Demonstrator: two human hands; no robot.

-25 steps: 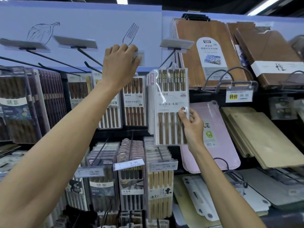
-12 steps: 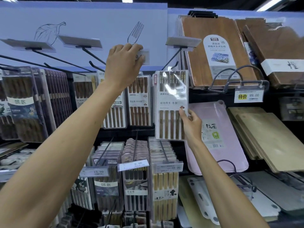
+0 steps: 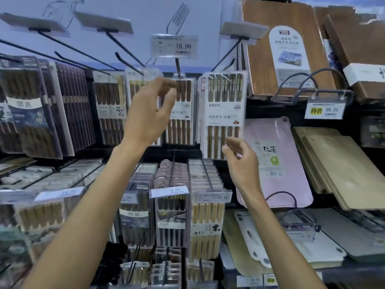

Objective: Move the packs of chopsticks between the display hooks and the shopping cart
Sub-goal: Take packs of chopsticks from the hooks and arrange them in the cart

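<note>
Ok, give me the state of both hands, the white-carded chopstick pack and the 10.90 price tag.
White-carded pack of dark wooden chopsticks: hangs on its hook, ungripped.
Left hand: fingers loosely curled, holds nothing.
Right hand: relaxed by the pack's lower edge, holds nothing.
White 10.90 price tag: upright, facing outward.

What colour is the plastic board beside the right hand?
The board is pale pink; head view.
</note>
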